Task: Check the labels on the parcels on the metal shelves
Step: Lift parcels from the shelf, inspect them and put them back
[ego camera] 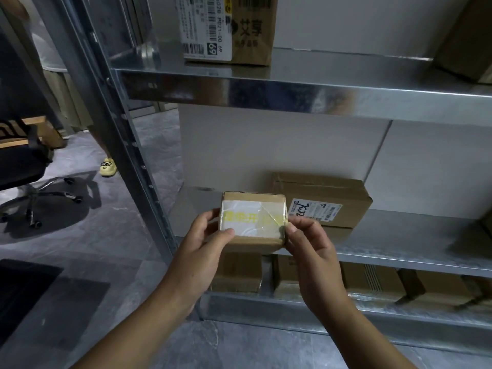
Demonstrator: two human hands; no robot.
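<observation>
1. Holding small box [253, 209] with left grip [205, 237], thumb across its taped face; pinching its right edge with right grip [310, 249].
2. Held in the air just in front of middle shelf [412, 235], near its left end.
3. Behind it, resting on that shelf: larger parcel [327, 187], white label [314, 210] facing near.
4. Up on higher shelf [332, 65]: brown parcel [253, 30] with barcoded label [205, 27].

Parcel storeroom, as I see it from here.
I'm looking at galvanised metal shelves [292, 89] stacked with taped cardboard parcels [319, 187], barcoded shipping labels [202, 27] stuck on them, and a wheeled office chair [21, 161] on the grey floor [111, 235] alongside.
</observation>
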